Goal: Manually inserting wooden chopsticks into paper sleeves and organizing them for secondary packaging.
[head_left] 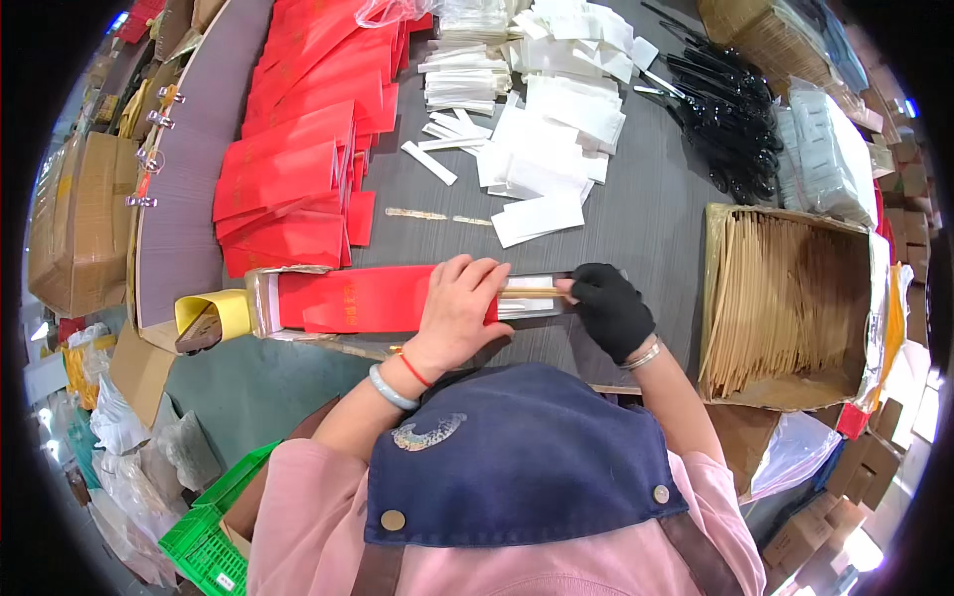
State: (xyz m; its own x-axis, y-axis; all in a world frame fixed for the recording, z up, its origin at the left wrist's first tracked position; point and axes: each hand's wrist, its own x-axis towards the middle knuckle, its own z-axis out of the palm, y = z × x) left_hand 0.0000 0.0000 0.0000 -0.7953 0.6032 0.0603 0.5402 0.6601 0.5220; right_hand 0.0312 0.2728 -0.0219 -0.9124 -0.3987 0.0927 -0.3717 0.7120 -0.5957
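A red paper sleeve (388, 298) with gold print lies lengthwise at the table's near edge, in a narrow holder with a cardboard end (266, 303). My bare left hand (460, 308) rests flat over its right end, fingers extended and thumb apart. In a black glove, my right hand (608, 310) is closed on thin wooden chopsticks (532, 293), which point left to the sleeve's right end under my left fingers. Whether their tips are inside is hidden. White paper pieces (527, 311) lie just below the chopsticks.
Red sleeves (288, 179) are stacked at the left. White packets (556, 169) and narrow white strips (462, 79) lie farther back, with black plastic spoons (725, 129) to their right. An open box of wooden chopsticks (780, 298) stands at right. Yellow tape (214, 316) is at left.
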